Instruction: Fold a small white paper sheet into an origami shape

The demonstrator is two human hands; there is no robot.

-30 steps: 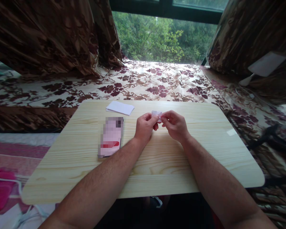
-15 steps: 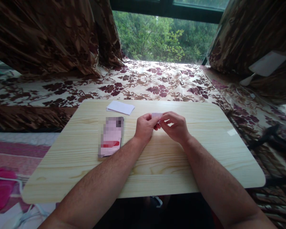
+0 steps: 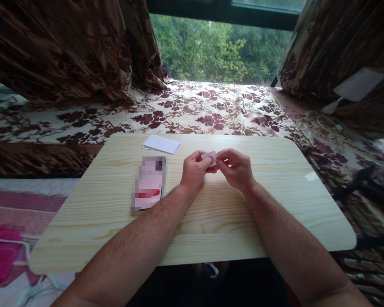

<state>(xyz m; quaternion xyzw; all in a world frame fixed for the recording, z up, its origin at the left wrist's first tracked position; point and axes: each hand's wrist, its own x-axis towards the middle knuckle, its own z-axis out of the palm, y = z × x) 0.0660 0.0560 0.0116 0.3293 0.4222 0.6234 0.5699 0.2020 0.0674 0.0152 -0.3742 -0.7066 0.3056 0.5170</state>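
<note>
A small piece of white paper (image 3: pixel 212 156) is pinched between the thumb and fingers of my left hand (image 3: pixel 194 169), above the far middle of the table. My right hand (image 3: pixel 236 168) is closed in a pinch at the paper's right edge, thumb and forefinger together there. The lower part of the paper is hidden behind my left thumb and fingers. To the left of my left hand lies a phone in a pinkish case (image 3: pixel 149 181), partly blurred out. Beyond the phone rests a small stack of white paper (image 3: pixel 161 144).
The light wooden table (image 3: pixel 217 217) has rounded corners. Behind it spreads a flower-patterned cover (image 3: pixel 211 106) below a window. A white lamp (image 3: pixel 360 84) stands at the right. White cables (image 3: pixel 45 283) and pink cloth (image 3: pixel 1 256) lie at the lower left.
The paper has turned in my hands, and more of its white face now shows above my left thumb. Both hands stay in nearly the same place.
</note>
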